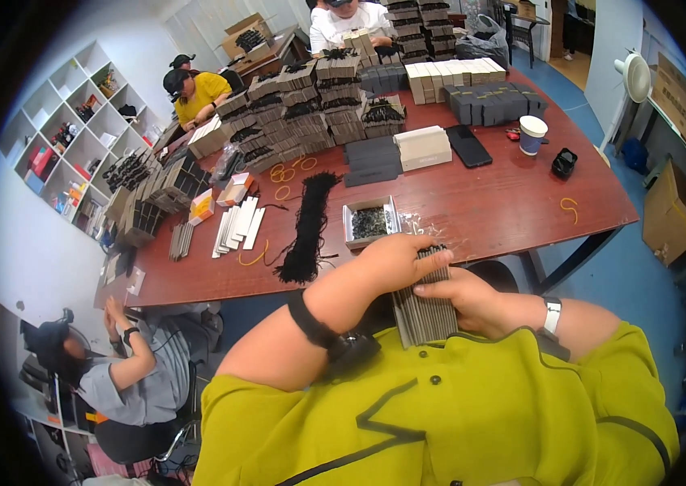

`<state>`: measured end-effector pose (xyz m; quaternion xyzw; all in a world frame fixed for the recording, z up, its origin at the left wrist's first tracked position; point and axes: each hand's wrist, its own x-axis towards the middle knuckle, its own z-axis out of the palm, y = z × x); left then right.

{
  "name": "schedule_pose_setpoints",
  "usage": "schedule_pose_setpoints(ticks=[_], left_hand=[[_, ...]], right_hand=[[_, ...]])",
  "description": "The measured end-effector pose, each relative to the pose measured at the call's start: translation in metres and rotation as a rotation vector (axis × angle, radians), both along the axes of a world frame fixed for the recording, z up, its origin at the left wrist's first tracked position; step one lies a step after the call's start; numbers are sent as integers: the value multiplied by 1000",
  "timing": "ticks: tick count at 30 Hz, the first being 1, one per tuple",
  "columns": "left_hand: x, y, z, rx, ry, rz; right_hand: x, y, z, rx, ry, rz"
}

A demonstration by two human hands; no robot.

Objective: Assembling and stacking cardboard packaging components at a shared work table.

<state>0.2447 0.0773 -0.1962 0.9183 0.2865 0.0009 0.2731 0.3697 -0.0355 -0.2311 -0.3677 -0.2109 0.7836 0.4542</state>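
Close to my chest, at the near edge of the table, I hold a thick stack of thin grey cards, standing on edge side by side. My left hand wraps over the far end of the stack, its fingers partly hidden. My right hand grips the right side, thumb and fingers pressed against the cards. Just beyond my hands sits a small white open box with many tiny dark pieces in it. Clear small bits lie beside that box. A bundle of black cords stretches across the table to the left.
Tall piles of grey card stacks fill the far side. A phone, a paper cup and a black object stand at the right. White strips and rubber bands lie left. Other people sit around the table.
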Motion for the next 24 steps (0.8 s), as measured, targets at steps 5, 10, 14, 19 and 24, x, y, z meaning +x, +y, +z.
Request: schedule_pose_setpoints(ticks=[5, 10, 14, 19, 24], left_hand=[[12, -8, 5, 15, -35, 59], [13, -32, 21, 303, -80, 32], [19, -41, 24, 346, -53, 3], [10, -27, 19, 379, -305, 60], [-67, 77, -4, 610, -618, 110]], right_hand=[[7, -7, -17, 9, 154, -54], [25, -4, -51, 151, 504, 260], [30, -15, -46, 147, 282, 233], [6, -6, -22, 303, 294, 207], [37, 17, -30, 517, 411, -63]])
